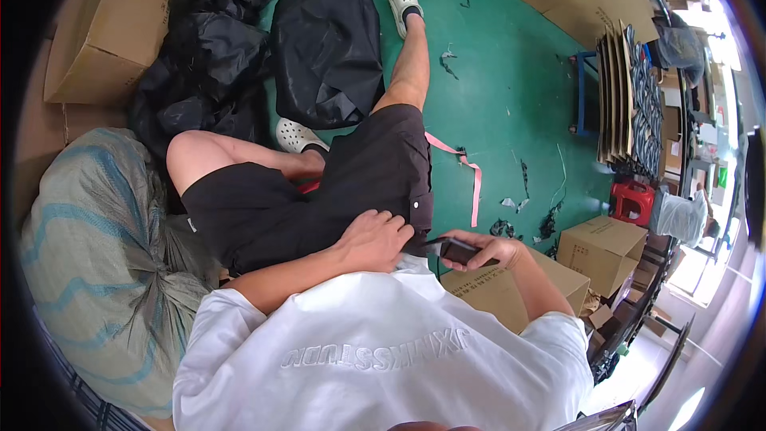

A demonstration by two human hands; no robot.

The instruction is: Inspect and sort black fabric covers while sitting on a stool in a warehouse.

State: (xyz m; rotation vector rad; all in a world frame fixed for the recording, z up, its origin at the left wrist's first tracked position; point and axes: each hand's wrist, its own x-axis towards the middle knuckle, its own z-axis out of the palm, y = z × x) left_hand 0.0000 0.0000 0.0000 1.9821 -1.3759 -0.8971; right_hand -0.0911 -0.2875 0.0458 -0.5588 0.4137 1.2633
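Note:
My right hand [496,251] is wrapped round a dark, flat slab that looks like a phone [459,251], close beside my right hip. The phone's far end points left, toward my other hand. My left hand [377,238] rests on the lap of my black shorts [359,172] with its fingers curled in; whatever they may hold is hidden. In front of me, between my legs, a filled black bag [329,48] lies on the floor.
A large striped woven sack [96,247] bulges at my left, with black plastic bags [211,56] and a carton [120,32] beyond. Cartons [602,251], a red stool [632,201] and stacked cardboard [622,104] stand at right. A pink strap [476,191] and scraps lie on the green floor.

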